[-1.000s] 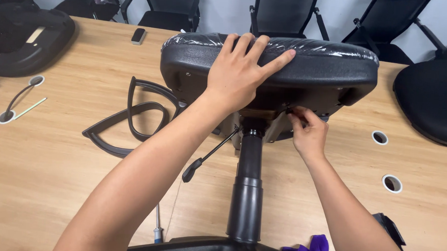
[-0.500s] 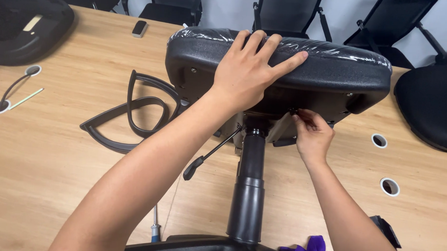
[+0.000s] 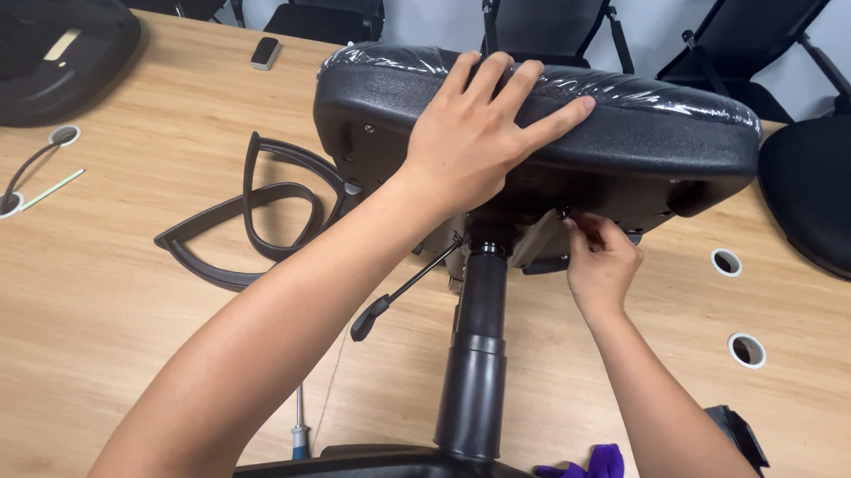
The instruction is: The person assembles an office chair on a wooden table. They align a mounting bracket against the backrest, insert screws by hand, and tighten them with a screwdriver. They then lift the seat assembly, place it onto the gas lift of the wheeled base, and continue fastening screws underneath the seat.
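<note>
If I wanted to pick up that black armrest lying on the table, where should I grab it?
Probably by the armrest's long flat bar on its near side, coming from above on the left. It lies flat on the table, its open loops leave room for fingers, and that side is away from the seat and the left hand.

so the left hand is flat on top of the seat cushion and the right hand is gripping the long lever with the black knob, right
Not quite. The head view shows the left hand flat on the seat cushion, but the right hand is up at the mechanism plate under the seat, fingers pinching something small there. The long lever with the black knob sticks out untouched, on the other side of the column.
</note>
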